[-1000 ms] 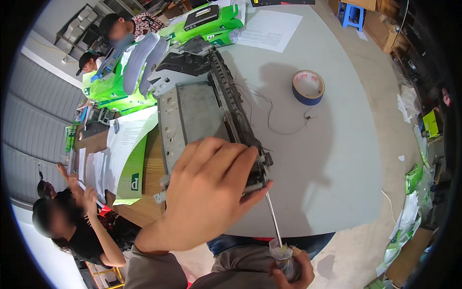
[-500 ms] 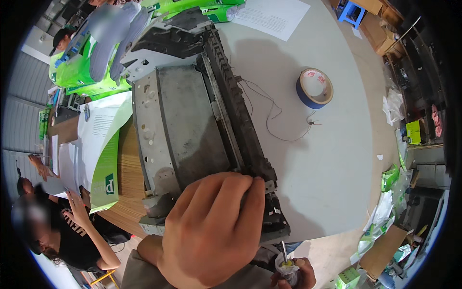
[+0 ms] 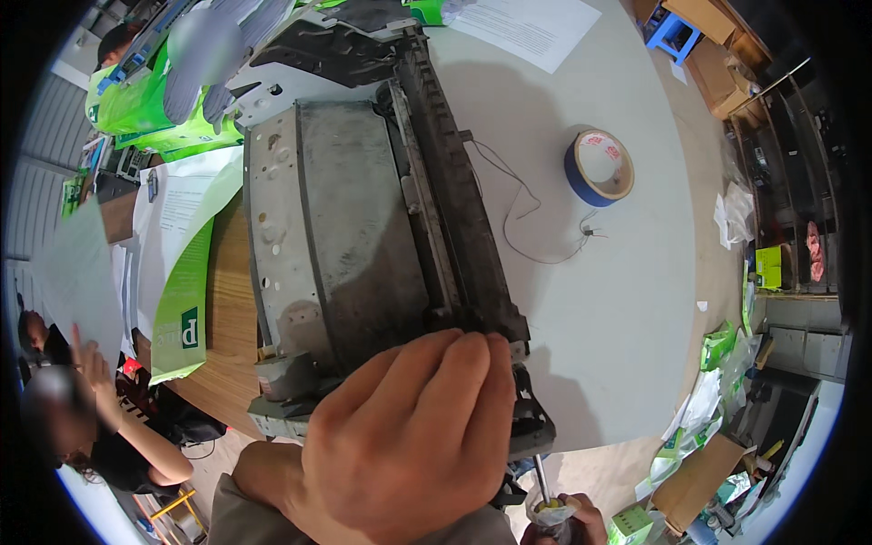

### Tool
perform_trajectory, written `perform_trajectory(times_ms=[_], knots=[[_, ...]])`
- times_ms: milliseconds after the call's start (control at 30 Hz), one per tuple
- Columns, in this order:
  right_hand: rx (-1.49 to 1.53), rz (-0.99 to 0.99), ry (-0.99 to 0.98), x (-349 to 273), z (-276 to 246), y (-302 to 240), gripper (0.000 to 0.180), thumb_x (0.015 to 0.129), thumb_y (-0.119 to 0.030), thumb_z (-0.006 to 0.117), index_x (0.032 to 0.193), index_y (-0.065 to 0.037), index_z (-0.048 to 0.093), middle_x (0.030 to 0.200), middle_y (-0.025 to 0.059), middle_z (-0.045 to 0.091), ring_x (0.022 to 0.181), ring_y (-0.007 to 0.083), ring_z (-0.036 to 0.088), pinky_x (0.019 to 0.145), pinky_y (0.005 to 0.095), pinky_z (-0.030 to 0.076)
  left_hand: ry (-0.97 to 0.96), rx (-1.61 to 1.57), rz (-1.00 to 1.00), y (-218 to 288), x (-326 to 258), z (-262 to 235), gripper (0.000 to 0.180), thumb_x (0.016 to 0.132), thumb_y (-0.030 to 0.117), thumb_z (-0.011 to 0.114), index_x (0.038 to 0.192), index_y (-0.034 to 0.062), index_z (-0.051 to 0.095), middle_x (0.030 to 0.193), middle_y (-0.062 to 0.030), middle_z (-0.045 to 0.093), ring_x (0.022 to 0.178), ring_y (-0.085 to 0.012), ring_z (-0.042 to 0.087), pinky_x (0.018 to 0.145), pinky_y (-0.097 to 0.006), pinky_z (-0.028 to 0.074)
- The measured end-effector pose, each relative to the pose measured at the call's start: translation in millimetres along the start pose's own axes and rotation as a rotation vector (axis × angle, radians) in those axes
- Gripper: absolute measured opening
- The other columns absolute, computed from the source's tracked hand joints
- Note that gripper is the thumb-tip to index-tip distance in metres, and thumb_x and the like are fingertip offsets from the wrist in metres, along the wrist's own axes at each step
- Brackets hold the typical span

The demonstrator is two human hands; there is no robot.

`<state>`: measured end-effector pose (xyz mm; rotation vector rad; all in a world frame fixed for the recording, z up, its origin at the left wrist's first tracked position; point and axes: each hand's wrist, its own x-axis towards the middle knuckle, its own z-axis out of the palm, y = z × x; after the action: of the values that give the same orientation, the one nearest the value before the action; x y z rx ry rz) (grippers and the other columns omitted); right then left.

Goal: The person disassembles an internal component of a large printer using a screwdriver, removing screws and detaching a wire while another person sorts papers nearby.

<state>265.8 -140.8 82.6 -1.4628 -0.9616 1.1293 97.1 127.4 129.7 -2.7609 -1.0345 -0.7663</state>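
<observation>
Brace firmly, stay in line

The long metal frame (image 3: 359, 209) lies lengthwise on the tabletop (image 3: 627, 309), its near end toward your lap. Your left hand (image 3: 409, 436) covers that end: let the palm press down evenly, and leave the fingertips clear of the near right corner, since the tool's shaft leads there. Line what looks like a screwdriver (image 3: 542, 480) up squarely with the spot it meets, push gently along it before any twist, and ease off if the tip seems to skid. Your right hand (image 3: 589, 518) is closed round its plastic-wrapped handle; a relaxed wrist gives you better control. The blue tape roll (image 3: 584, 183) sits well apart from your hands, so leave it be.

As for what is hidden, your left fingers are bent and pressed side by side, but thumb and pads are out of sight, so I cannot tell whether they clamp a part or merely lean on it. The screwdriver's tip disappears behind the frame's corner, so its contact is unclear. Your right hand sits low, partly cut off by the bottom edge
</observation>
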Motion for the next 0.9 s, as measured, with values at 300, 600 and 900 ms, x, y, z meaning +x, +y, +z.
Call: perform_trajectory(times_ms=[300,600,900], knots=[[0.823,0.626,0.042,3,3,10,0.057,0.092,-0.033,0.069,0.123,0.01,0.048,0.062,0.0106,0.056,0.036,0.0108,0.043,0.031,0.0232,0.031,0.069,-0.023,-0.081,7,1,3,0.03,0.064,0.009,0.071,0.094,0.0029,0.069,0.089,-0.0026,0.064,0.076,-0.018,0.065,0.063,-0.029,0.053],[0.71,0.597,0.2,10,9,-5,0.064,0.094,-0.051,0.059,0.14,-0.011,0.04,0.097,0.0162,0.065,0.056,0.0171,0.059,0.039,0.0242,0.043,-0.337,-0.123,-0.233,17,12,-24,0.062,0.046,0.017,0.084,0.102,-0.0019,0.067,0.099,-0.0079,0.062,0.076,-0.0238,0.064,0.059,-0.034,0.052],[0.792,0.132,0.179,-2,20,1,0.071,0.077,-0.019,0.075,0.131,0.008,0.039,0.119,0.0317,0.058,0.076,0.027,0.068,0.062,0.0284,0.058,-0.26,-0.222,-0.231,15,11,-28,0.043,0.062,0.02,0.085,0.096,0.0012,0.067,0.092,-0.0077,0.061,0.079,-0.0287,0.066,0.063,-0.041,0.053]])
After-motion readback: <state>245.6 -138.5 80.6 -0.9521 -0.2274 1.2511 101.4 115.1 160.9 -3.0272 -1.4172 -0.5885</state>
